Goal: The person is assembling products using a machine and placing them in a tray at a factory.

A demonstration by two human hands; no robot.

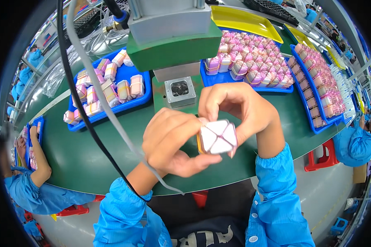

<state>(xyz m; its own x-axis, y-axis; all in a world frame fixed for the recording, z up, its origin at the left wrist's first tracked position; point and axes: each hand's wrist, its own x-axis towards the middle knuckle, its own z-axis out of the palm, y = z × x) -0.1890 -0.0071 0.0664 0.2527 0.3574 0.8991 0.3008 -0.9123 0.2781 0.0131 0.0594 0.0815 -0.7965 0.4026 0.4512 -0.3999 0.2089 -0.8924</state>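
Observation:
Between my two hands is a small wrapped block (pixel 217 138), its squarish white end turned up, with folds that meet in an X and a pinkish edge. A yellowish strip shows along its left side. My left hand (pixel 169 142) is closed on the block's left side, thumb along the lower edge. From the upper right my right hand (pixel 241 111) grips it too, thumb down its right side and fingers curled behind. Just beyond the hands, under a green press head (pixel 173 47), sits a square metal fixture (pixel 180 91) with a dark recess.
At left, a blue tray (pixel 147 84) holds loose banded wrapped blocks. Another blue tray (pixel 222 79) at right is packed with pink ones, with more trays (pixel 315 130) farther right. A black cable and a grey hose (pixel 107 105) hang across my left side. Co-workers in blue sit on both sides.

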